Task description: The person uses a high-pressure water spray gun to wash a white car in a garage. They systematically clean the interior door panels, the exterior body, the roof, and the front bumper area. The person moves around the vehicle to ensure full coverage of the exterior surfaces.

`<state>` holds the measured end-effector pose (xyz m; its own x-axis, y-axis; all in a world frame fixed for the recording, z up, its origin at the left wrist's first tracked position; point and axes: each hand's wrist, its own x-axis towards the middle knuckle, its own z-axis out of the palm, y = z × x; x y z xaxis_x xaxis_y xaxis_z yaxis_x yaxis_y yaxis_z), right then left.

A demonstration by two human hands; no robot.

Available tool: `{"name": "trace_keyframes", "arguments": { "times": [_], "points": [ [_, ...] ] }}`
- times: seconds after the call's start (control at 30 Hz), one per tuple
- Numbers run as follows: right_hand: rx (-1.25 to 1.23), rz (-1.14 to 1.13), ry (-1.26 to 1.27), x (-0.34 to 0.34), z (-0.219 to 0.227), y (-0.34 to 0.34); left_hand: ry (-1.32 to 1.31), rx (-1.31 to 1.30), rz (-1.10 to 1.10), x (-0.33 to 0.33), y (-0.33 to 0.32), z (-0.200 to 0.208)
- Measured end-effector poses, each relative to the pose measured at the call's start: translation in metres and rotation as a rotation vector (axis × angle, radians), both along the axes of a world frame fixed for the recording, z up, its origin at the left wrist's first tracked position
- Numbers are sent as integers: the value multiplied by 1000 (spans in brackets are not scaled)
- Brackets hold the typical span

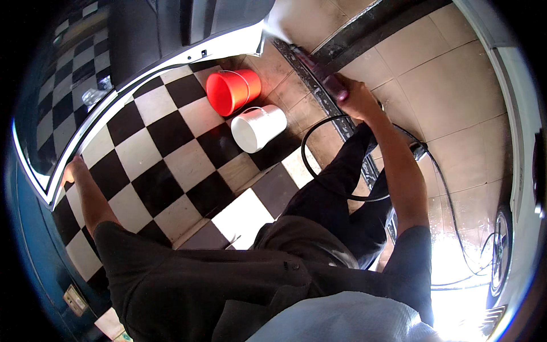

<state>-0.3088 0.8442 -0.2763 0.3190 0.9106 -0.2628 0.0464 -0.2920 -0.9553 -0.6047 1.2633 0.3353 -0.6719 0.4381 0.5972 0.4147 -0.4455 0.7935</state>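
Observation:
My right hand is closed round the grip of a dark spray gun, raised toward the upper middle. White spray leaves its tip beside the corner of an open car door. From the gun a black hose loops past my legs and runs off to the right. Over at the left, my left hand grips the white edge of the car door, its fingers partly hidden behind the edge. The door's dark inner panel and its glass fill the upper left.
A red bucket and a white bucket stand on the black-and-white checkered floor. A dark floor channel crosses the beige tiles. A white car body with a wheel borders the right; a blue surface lies left.

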Motion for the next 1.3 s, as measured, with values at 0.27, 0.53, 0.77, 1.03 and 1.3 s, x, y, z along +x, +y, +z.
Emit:
{"name": "trace_keyframes", "arguments": {
  "times": [0.27,0.53,0.77,1.03,1.3],
  "points": [
    [113,302,29,-30,52,35,535,-324,317,-33,33,-6],
    [77,360,35,-47,59,47,337,-330,115,-111,113,25],
    [-130,177,14,-35,14,65,427,-203,79,-138,141,51],
    [-176,397,-43,-68,9,94,472,-235,55,-135,131,50],
    [-104,6,17,-10,-35,97,488,-269,11,-121,127,43]
  ]
}}
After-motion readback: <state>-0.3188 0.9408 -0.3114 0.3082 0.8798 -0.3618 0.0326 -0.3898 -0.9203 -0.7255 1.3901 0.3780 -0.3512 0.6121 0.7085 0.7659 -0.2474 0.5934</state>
